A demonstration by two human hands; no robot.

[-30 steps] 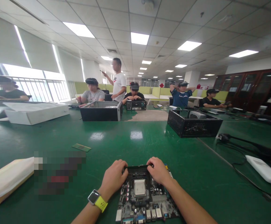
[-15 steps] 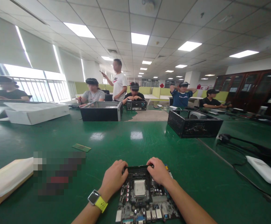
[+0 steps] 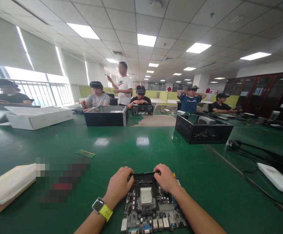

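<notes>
A computer motherboard (image 3: 151, 208) lies flat on the green table (image 3: 141, 152) right in front of me, with a square silver processor in its middle. My left hand (image 3: 119, 185), with a watch on a yellow strap at the wrist, is curled over the board's far left corner. My right hand (image 3: 166, 178) is curled over the far right corner. Both sets of fingers press on the board's far edge, where a dark strip runs between them.
A small green chip board (image 3: 85, 153) lies left of centre. A beige padded envelope (image 3: 7, 188) sits at the left. Two open black computer cases (image 3: 106, 116) (image 3: 203, 129) stand farther back, with a white box (image 3: 37, 117) at far left. Cables and a white device (image 3: 276, 178) lie right. Several people sit opposite.
</notes>
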